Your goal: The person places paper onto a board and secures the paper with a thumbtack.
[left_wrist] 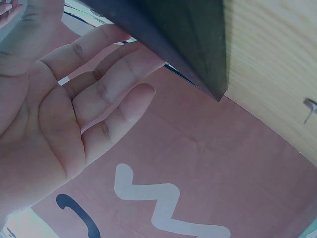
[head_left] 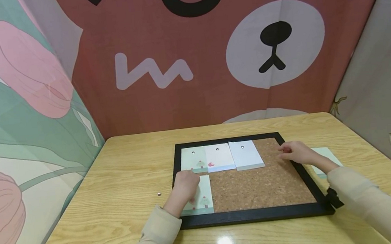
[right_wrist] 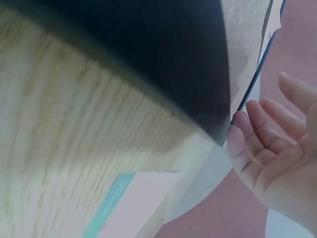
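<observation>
A cork board (head_left: 258, 188) in a black frame lies on the table. My left hand (head_left: 186, 185) is over the board's left side, partly covering a pale green note sheet (head_left: 204, 199) at the lower left. In the left wrist view its fingers (left_wrist: 116, 79) are gently bent, their tips by the dark frame (left_wrist: 198, 59); contact with the sheet is hidden. My right hand (head_left: 298, 152) hovers at the board's upper right, holding nothing. Its fingers (right_wrist: 262, 144) are loosely curved in the right wrist view. Three sheets (head_left: 219, 159) sit along the top, each with a tack (head_left: 242, 147).
A loose thumbtack (head_left: 159, 194) lies on the table left of the board. Another pale green sheet (head_left: 327, 156) lies right of the frame, partly behind the right arm. A small black piece (head_left: 333, 198) sits at the frame's lower right corner. Printed cloth (head_left: 179, 104) hangs behind the table.
</observation>
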Demonstrator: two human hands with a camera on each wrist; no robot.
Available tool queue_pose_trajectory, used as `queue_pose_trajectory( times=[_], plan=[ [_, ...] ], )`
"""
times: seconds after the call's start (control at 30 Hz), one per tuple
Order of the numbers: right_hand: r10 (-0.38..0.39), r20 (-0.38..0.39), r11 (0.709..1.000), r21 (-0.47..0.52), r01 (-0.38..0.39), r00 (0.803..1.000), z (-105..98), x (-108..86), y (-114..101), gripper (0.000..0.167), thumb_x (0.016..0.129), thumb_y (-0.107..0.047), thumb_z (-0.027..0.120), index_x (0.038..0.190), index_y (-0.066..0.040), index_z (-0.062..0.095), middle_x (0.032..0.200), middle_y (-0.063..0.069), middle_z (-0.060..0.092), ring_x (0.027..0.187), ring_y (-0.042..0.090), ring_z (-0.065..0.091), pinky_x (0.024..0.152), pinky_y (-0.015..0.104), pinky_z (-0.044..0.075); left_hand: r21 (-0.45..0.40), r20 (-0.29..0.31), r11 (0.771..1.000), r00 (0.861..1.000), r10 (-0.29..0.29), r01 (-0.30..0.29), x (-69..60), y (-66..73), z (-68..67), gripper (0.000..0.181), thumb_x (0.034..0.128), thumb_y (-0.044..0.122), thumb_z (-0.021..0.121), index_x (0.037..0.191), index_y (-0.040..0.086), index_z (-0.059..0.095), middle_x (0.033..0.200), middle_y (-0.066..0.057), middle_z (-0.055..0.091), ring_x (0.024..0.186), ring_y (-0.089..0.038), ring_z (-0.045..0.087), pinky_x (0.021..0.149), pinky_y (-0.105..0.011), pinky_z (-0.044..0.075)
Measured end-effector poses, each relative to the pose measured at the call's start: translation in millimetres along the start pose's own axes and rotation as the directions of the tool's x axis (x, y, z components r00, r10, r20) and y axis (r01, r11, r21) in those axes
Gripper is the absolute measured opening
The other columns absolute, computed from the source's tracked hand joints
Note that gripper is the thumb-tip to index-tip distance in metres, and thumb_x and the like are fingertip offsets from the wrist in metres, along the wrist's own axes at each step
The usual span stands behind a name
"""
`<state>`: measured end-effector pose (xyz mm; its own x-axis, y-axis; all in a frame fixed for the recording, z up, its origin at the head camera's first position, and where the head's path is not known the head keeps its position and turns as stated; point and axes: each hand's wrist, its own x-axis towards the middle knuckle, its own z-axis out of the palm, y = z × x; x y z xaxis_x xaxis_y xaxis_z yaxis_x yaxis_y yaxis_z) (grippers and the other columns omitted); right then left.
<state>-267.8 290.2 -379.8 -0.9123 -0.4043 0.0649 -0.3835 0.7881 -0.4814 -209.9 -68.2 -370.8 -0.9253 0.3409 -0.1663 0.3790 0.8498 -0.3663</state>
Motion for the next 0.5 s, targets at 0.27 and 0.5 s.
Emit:
queue_pose_trajectory(
  times=[0.27,0.5],
  plan=[
    [0.076,0.003,0.995,-0.059,-0.076,0.997,-6,-2.2,10,0.034,0.084,-0.016,0.061,0.101,0.013,0.056,0.071,0.003,0.053,0.06,0.015,0.045,0.053,0.03,0.038,0.003,-0.015,1.0,1.0,-0.003,0.003,-0.8,-0.3,-0.2,0.043,0.0491,0.028,0.087,0.085,0.014,0.068,0.067,0.0,0.057,0.057,-0.012,0.044,0.051,-0.027,0.044],
    [0.095,0.0,0.992,-0.078,-0.095,0.995,-11,-5.3,18,0.033,0.085,-0.015,0.06,0.102,0.013,0.056,0.078,0.011,0.057,0.066,0.021,0.052,0.056,0.035,0.043,0.013,-0.033,1.0,0.999,-0.003,0.004,-1.5,-0.2,0.7,0.045,0.0473,0.031,0.088,0.085,0.013,0.069,0.065,0.0,0.057,0.055,-0.012,0.044,0.05,-0.027,0.044]
  ],
)
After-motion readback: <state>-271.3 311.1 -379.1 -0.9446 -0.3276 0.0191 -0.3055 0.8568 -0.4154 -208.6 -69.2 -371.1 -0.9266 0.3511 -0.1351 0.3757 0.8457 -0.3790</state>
